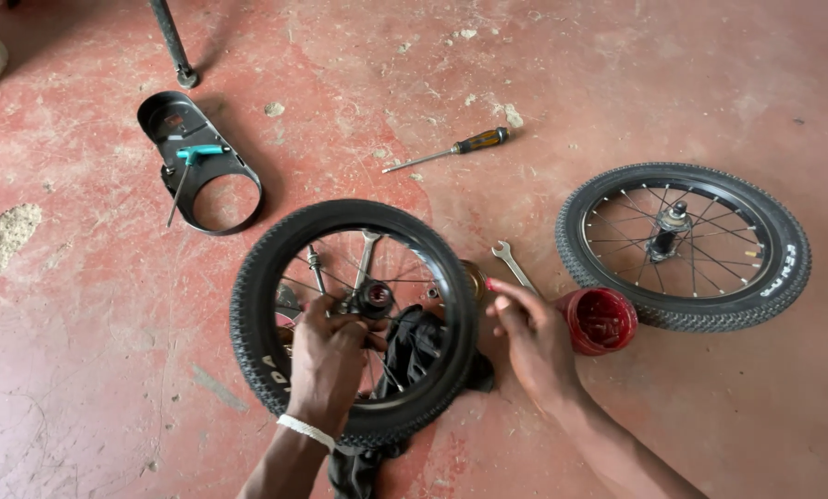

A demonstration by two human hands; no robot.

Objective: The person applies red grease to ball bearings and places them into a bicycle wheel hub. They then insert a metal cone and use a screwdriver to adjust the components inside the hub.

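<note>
With my left hand (326,356) gripping the hub (374,298) of the wheel (354,319) on the floor (109,370), I'd hold it level while my open right hand (529,337) hovers beside the spanner (513,265).

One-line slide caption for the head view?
Left hand grips hub of small wheel; right hand open beside red tub.

A worn red floor (617,74), chipped and dusty, carries it all. On it lie a screwdriver (451,148), a spanner (512,265), a red tub (601,320), a wheel (683,246) lying flat, a black chain guard (201,162) with a teal-handled tool (188,166) across it, and a dark cloth (423,356).
</note>
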